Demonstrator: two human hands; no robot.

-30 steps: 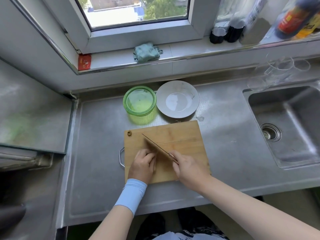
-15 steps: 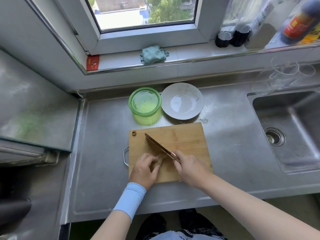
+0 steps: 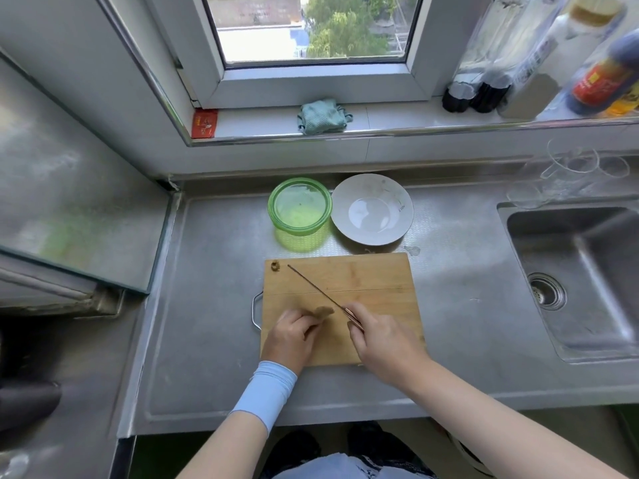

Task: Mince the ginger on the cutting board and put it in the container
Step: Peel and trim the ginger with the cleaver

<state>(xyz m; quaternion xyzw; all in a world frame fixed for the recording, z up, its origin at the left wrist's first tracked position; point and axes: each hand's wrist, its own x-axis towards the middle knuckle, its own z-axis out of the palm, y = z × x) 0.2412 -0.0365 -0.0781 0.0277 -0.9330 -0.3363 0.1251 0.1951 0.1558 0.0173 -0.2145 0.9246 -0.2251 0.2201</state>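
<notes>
On cutting board (image 3: pixel 366 274): left grip (image 3: pixel 292 337) pinches ginger (image 3: pixel 324 311) at fingertips; right grip (image 3: pixel 383 340) clamped on knife (image 3: pixel 313 288).

The cutting board (image 3: pixel 373 281) is pale honey-brown bamboo with lengthwise grain and one dark seam across it. The ginger (image 3: pixel 323 311) on it is a duller tan, and the knife (image 3: pixel 318 293) has a coppery-brown handle. The container (image 3: pixel 271 207) is translucent lime green, the plate (image 3: pixel 371 188) grey-white with faint grey marks, the desk (image 3: pixel 214 305) dull brushed grey, the cloth (image 3: pixel 323 116) teal, the packet (image 3: pixel 204 123) red and the sleeve (image 3: pixel 266 392) pale blue.
</notes>
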